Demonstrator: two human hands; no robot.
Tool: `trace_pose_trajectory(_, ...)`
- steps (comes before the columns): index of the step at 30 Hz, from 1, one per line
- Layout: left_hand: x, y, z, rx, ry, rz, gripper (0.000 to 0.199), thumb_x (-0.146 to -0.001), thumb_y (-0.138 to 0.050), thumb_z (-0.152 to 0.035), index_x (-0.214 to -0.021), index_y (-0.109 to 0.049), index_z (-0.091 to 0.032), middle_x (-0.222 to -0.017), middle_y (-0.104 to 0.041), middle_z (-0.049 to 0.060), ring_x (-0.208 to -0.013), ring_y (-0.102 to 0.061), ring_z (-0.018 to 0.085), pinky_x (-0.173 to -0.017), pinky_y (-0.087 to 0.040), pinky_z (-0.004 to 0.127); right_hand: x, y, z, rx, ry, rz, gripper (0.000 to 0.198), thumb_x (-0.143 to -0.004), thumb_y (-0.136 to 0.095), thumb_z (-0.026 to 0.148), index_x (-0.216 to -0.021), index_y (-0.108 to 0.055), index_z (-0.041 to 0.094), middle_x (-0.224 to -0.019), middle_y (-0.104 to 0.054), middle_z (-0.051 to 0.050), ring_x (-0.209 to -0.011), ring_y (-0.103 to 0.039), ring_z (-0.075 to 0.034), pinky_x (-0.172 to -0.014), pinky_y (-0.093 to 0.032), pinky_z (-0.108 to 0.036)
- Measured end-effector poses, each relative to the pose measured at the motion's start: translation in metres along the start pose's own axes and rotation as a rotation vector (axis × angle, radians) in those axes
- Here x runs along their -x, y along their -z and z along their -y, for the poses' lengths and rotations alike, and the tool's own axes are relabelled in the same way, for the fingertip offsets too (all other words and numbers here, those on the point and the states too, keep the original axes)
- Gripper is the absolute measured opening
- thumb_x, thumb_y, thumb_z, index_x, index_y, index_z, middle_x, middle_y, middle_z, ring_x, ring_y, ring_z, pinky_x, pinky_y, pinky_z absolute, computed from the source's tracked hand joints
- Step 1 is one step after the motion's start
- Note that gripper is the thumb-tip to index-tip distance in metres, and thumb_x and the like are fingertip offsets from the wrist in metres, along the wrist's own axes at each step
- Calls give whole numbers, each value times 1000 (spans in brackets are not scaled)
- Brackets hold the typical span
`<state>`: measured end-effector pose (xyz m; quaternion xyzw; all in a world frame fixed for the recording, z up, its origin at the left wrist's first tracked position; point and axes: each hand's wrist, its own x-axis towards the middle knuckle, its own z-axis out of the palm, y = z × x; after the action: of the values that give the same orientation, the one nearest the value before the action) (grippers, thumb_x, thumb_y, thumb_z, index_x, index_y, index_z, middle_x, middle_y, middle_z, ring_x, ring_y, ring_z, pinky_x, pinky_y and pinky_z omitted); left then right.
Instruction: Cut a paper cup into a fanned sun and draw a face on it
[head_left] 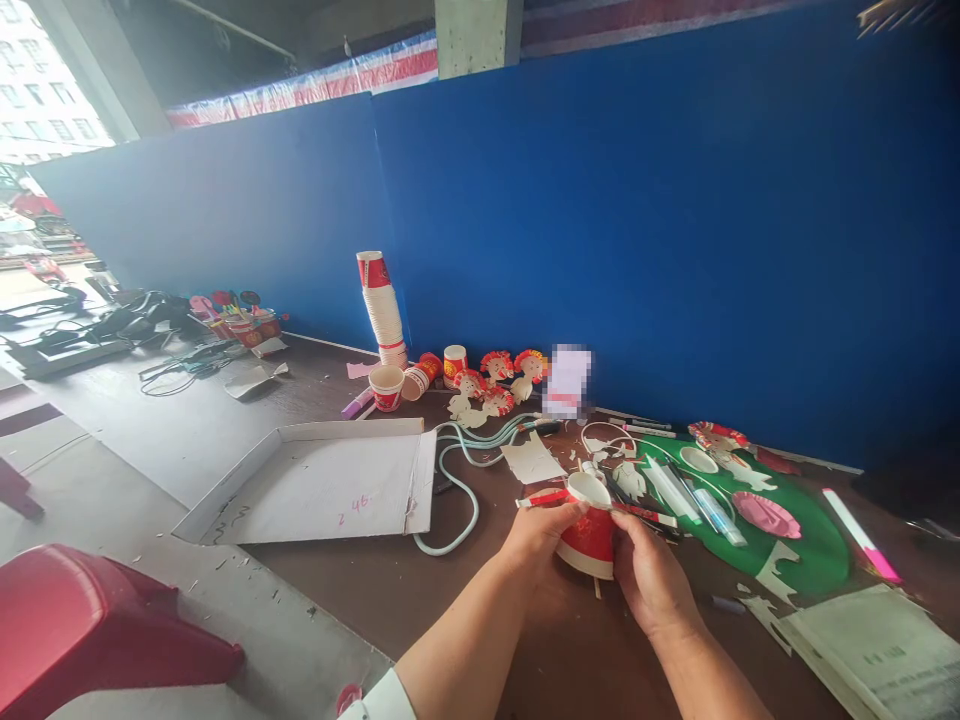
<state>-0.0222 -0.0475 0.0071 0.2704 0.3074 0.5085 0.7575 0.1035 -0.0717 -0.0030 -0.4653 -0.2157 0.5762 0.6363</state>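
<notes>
A red paper cup [586,548] is held between my two hands above the brown table. It has a pale rim and looks cut, with narrow red-and-white strips sticking out on both sides. A thin stick shows below it. My left hand [541,532] grips the cup's left side, thumb near the top. On the opposite side, my right hand [654,572] has its fingers closed on the cup by the right strip. Just beyond are a white paper scrap [534,458] and small cut pieces. My far fingers are partly hidden behind the cup.
A shallow white cardboard tray [315,490] lies at left, beside a pale coiled cable [474,512]. Stacked paper cups [384,320] and cut-paper figures [496,368] stand along the blue partition [660,220]. Pens and a pink paper piece [766,514] rest on a green mat [821,545].
</notes>
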Motion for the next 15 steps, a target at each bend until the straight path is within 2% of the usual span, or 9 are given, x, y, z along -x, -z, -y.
trace_pose_trajectory(2,-2,1,2,27,18,-68,42,-47,-88,-28,-82,-70,-12,-80,-70,10,-76,-64,22,-83,-46,38,-1,2,0,-2,16,-11,18,-69,-70,34,-82,-74,22,-89,-75,-1,-91,-67,-26,-77,-54,-35)
trace_pose_trajectory(4,-2,2,3,48,23,-82,43,-46,-89,-27,-83,-70,-12,-80,-70,10,-76,-64,22,-83,-46,38,0,2,1,11,39,-2,19,-68,-71,35,-81,-74,21,-89,-75,-2,-90,-67,-26,-77,-54,-36)
trace_pose_trajectory(11,4,0,-2,94,40,120,40,-56,-86,-30,-88,-72,-9,-89,-71,14,-83,-65,24,-86,-45,37,8,-2,11,57,68,31,19,-66,-76,33,-82,-74,21,-89,-75,-1,-91,-67,-25,-77,-53,-32)
trace_pose_trajectory(15,6,-1,-4,112,26,114,41,-58,-84,-31,-90,-73,-8,-90,-71,15,-86,-65,26,-88,-45,38,7,1,10,87,60,36,23,-67,-75,34,-86,-74,22,-92,-75,0,-91,-67,-25,-74,-53,-31)
